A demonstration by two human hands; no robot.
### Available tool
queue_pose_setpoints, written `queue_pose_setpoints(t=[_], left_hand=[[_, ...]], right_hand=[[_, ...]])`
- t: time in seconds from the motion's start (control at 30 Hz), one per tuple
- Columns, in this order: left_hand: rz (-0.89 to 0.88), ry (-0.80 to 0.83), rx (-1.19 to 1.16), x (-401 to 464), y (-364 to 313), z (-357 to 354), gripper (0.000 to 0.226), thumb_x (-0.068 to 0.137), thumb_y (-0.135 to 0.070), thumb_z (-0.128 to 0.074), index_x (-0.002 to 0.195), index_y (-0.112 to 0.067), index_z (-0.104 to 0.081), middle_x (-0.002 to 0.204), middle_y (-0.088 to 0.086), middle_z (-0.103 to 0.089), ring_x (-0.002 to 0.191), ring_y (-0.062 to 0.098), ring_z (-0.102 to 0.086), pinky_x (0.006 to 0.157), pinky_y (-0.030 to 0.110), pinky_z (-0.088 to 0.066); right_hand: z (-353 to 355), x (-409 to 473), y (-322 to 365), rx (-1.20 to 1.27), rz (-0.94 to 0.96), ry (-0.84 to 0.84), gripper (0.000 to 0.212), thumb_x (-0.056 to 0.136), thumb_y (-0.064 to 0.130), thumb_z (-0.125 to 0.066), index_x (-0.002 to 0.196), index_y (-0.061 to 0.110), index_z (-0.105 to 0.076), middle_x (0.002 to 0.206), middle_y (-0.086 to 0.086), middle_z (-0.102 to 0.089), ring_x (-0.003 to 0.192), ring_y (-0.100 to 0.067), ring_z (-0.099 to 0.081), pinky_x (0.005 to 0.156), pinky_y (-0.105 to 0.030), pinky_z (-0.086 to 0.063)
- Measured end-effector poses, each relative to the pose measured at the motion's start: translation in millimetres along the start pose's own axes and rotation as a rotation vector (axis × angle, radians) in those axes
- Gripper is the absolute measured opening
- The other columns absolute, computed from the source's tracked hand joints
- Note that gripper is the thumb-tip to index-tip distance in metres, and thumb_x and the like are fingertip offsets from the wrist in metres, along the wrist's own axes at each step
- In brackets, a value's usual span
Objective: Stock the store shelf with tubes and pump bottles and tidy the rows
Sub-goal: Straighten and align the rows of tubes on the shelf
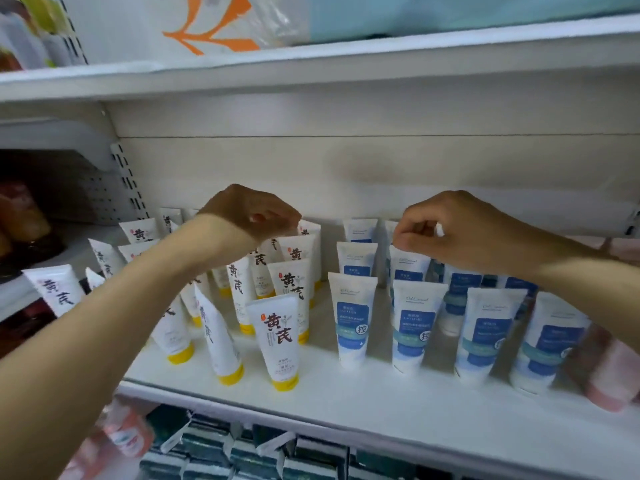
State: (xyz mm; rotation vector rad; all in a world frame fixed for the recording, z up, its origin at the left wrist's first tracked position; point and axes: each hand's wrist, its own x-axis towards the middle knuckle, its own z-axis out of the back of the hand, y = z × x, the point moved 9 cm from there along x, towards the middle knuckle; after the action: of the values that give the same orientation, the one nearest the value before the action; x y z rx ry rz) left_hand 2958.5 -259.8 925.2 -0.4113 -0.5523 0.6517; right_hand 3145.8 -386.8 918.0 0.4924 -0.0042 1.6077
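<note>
White tubes with yellow caps (277, 334) stand cap-down in loose rows on the left half of the white shelf (346, 403); some lean. White-and-blue tubes (351, 320) stand in straighter rows on the right half. My left hand (249, 213) reaches over the yellow-capped group, its curled fingers pinching the crimped top of a back-row yellow-capped tube (306, 233). My right hand (450, 230) hangs over the blue rows, thumb and fingers pinching the top edge of a second-row blue tube (410, 265).
Blurred pink containers (609, 375) stand at the shelf's right end. Dark boxes (242, 452) fill the shelf below, with a pink item (128, 434) at lower left. The upper shelf (311, 64) holds bagged goods close overhead. A strip of bare shelf runs along the front edge.
</note>
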Motion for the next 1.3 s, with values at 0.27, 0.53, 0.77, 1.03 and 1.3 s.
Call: queue_pose_setpoints(t=[0.27, 0.53, 0.77, 1.03, 1.3], left_hand=[[0.001, -0.021, -0.026, -13.0, 23.3, 24.7, 0.011, 0.084, -0.029, -0.074, 0.092, -0.037, -0.076, 0.085, -0.02, -0.073, 0.083, -0.008, -0.065, 0.064, 0.005, -0.044], [-0.114, 0.093, 0.123, 42.7, 58.7, 29.3, 0.014, 0.088, -0.027, -0.068, 0.099, -0.034, -0.075, 0.092, -0.019, -0.072, 0.089, -0.005, -0.064, 0.084, 0.02, -0.048], [-0.231, 0.16, 0.523, 100.3, 94.5, 1.6, 0.021, 0.093, -0.04, -0.058, 0.11, -0.037, -0.069, 0.099, -0.014, -0.068, 0.089, 0.006, -0.06, 0.093, 0.032, -0.045], [-0.316, 0.248, 0.646, 131.5, 107.8, -36.1, 0.027, 0.097, -0.041, -0.05, 0.122, -0.042, -0.061, 0.132, -0.02, -0.055, 0.118, 0.009, -0.053, 0.094, 0.029, -0.041], [-0.368, 0.186, 0.701, 137.6, 107.3, -44.9, 0.017, 0.093, -0.039, -0.059, 0.105, -0.035, -0.07, 0.112, -0.016, -0.063, 0.098, 0.009, -0.061, 0.075, 0.023, -0.039]], right_hand=[[-16.8, 19.3, 32.0, -0.014, 0.054, 0.02, 0.018, 0.092, 0.033, -0.057, 0.093, 0.022, -0.071, 0.085, 0.015, -0.068, 0.076, 0.0, -0.062, 0.07, -0.015, -0.044], [-20.7, 69.3, 26.8, -0.036, -0.04, -0.025, 0.01, 0.092, 0.025, -0.062, 0.092, 0.021, -0.072, 0.085, 0.013, -0.068, 0.077, -0.001, -0.063, 0.075, -0.022, -0.049], [-40.3, 129.4, 12.9, -0.235, -0.191, -0.035, 0.015, 0.093, 0.027, -0.059, 0.095, 0.021, -0.072, 0.086, 0.012, -0.064, 0.075, -0.005, -0.059, 0.076, -0.03, -0.05], [-87.2, 167.5, -10.0, -0.321, -0.306, 0.122, 0.022, 0.092, 0.037, -0.058, 0.091, 0.02, -0.072, 0.091, 0.002, -0.069, 0.077, -0.014, -0.064, 0.065, -0.026, -0.047], [-103.8, 183.0, -9.2, -0.393, -0.291, 0.174, 0.013, 0.089, 0.029, -0.065, 0.092, 0.018, -0.069, 0.096, 0.001, -0.067, 0.084, -0.016, -0.063, 0.077, -0.033, -0.051]])
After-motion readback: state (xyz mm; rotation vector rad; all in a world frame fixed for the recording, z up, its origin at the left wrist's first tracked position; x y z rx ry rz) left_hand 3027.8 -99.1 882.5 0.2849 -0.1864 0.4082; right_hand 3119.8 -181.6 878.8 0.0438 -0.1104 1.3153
